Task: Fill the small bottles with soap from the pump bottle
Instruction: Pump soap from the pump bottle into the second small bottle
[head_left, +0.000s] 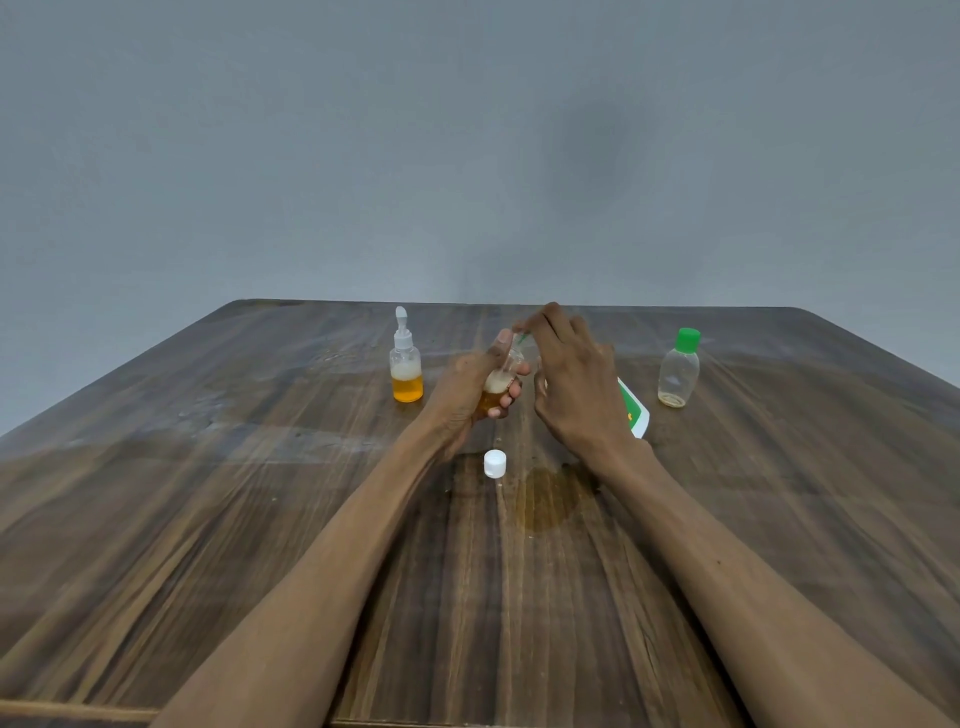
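My left hand (467, 395) grips a small clear bottle (496, 387), uncapped and tilted, with orange soap and foam in its lower part. My right hand (571, 374) curls over the white pump bottle with a green label (635, 413), which leans toward the small bottle and is mostly hidden behind the hand. Its green nozzle (522, 339) pokes out right at the small bottle's mouth. A white cap (494, 463) lies on the table just in front of my hands.
A small bottle with a white pump top (406, 366), about half full of orange soap, stands at the left. At the right stands a nearly empty clear bottle with a green cap (679, 370). An orange soap smear (545, 501) marks the wooden table (208, 493).
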